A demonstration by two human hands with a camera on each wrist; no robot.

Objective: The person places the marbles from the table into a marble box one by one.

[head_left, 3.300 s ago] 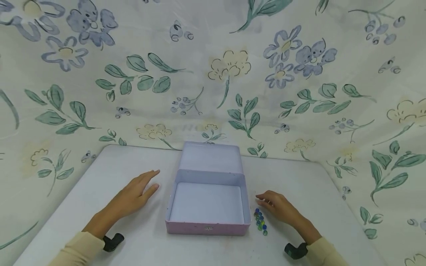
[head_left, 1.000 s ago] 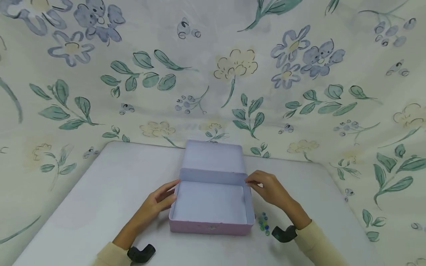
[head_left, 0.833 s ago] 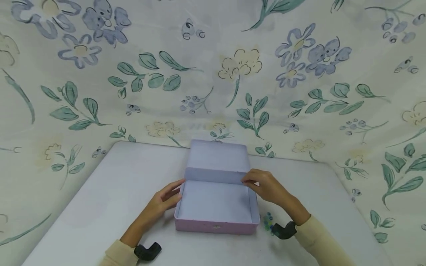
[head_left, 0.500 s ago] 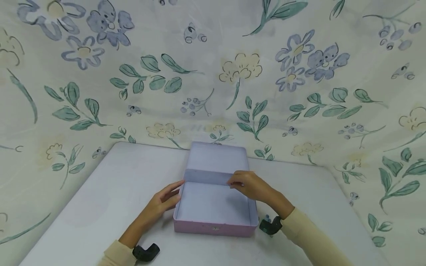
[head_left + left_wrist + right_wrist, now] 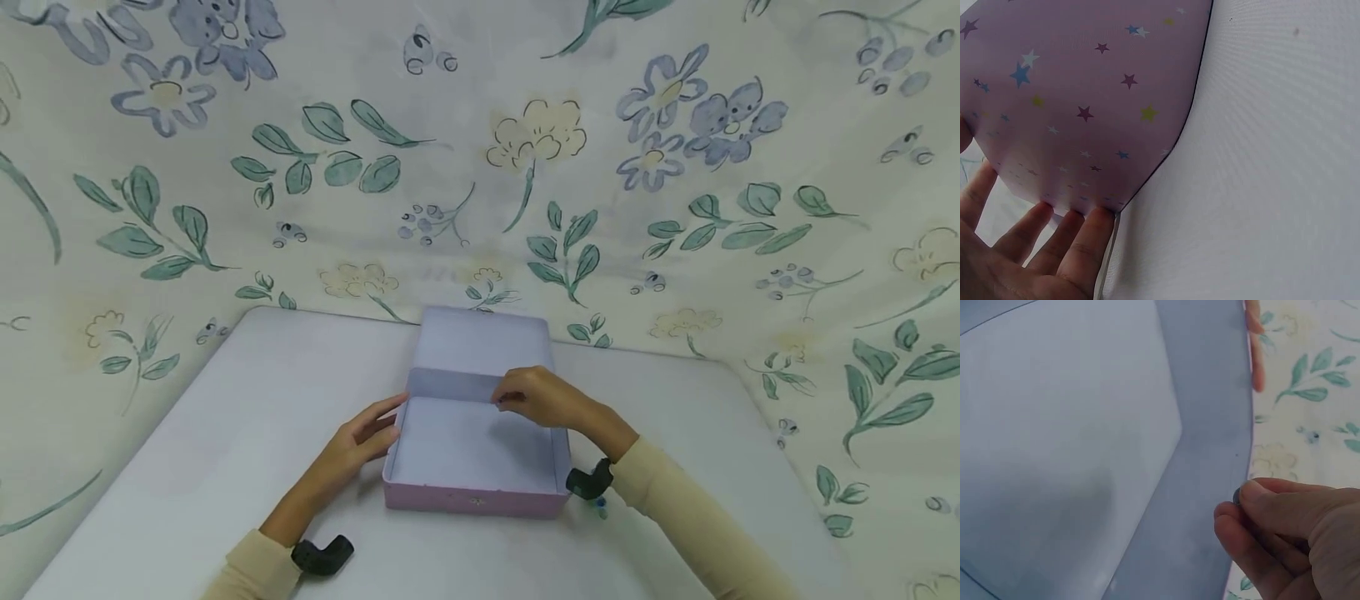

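So the left hand (image 5: 358,439) was flat against the left wall of the one pink box (image 5: 474,498), fingers (image 5: 1079,240) straight, nothing gripped. The box sat mid-bench (image 5: 210,467), its long axis running left to right, lid (image 5: 483,342) flipped back away from the person, and nothing was lying on its floor. The right hand (image 5: 542,398) hung over the box's back right part, pinching one small dark marble (image 5: 1237,497). A few more marbles (image 5: 600,507) peeked out just right of the box, too hidden to count.
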